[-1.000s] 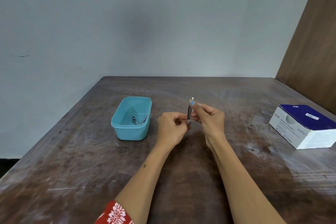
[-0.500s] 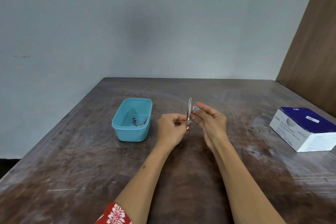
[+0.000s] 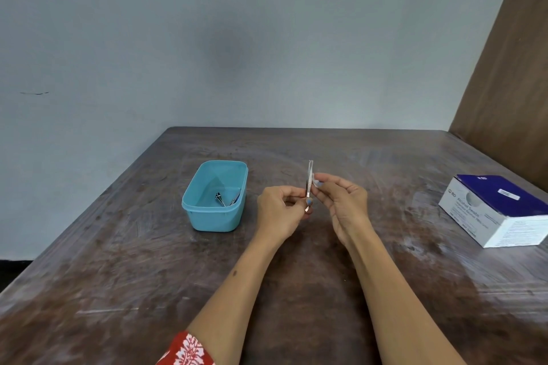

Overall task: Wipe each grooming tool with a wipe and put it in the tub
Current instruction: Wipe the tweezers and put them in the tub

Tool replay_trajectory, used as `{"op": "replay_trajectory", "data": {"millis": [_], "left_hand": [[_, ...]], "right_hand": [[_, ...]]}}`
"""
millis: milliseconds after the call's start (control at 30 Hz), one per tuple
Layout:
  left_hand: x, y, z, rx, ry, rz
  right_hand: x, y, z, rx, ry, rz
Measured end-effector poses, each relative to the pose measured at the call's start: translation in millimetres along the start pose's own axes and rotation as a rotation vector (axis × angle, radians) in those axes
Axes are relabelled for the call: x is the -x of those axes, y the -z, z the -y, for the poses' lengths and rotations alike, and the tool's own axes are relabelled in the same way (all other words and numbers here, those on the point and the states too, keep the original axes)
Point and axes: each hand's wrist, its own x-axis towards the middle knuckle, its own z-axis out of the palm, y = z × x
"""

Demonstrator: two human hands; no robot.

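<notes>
Table (image 3: pixel 124 290) edges frame our working room: the far edge runs along the pale wall, the left edge slants toward us, and a brown panel (image 3: pixel 510 68) rises at the right. We see bare, scuffed wood in front of our forearms and between the hands and each side. A blue tub (image 3: pixel 192 210) sits left of the hands, apart from them, with a couple of metal tools (image 3: pixel 221 199) lying in its near end. A white and blue box (image 3: pixel 498 210) rests near the right edge, well apart from the hands.

Our left hand (image 3: pixel 278 210) pinches the tweezers (image 3: pixel 309 184) near their lower end, fingers curled round them, above the table's middle. The tweezers stand close to upright, long axis running bottom to top, the tips pointing up and away from us, the rounded end down by the left thumb. Our right hand (image 3: pixel 341 201) sits just beside them, fingertips pinching a small pale wipe (image 3: pixel 316 179) next to the upper shaft; we cannot tell whether it touches the metal.
</notes>
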Motion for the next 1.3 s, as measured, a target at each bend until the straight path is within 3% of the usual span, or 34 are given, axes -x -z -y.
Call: {"op": "replay_trajectory", "data": {"millis": [700, 1033, 1300], "left_hand": [[2.5, -0.3, -2.6, -0.014, 0.010, 0.010], [3.0, -0.6, -3.9, -0.003, 0.035, 0.029], [1.7, -1.2, -3.2, -0.038, 0.031, 0.043]], "right_hand": [[2.3, 0.7, 2.2, 0.048, 0.003, -0.043], [-0.9, 3.7, -3.4, 0.374, 0.189, -0.089], [3.3, 0.9, 0.9, 0.216, 0.189, -0.081]]}}
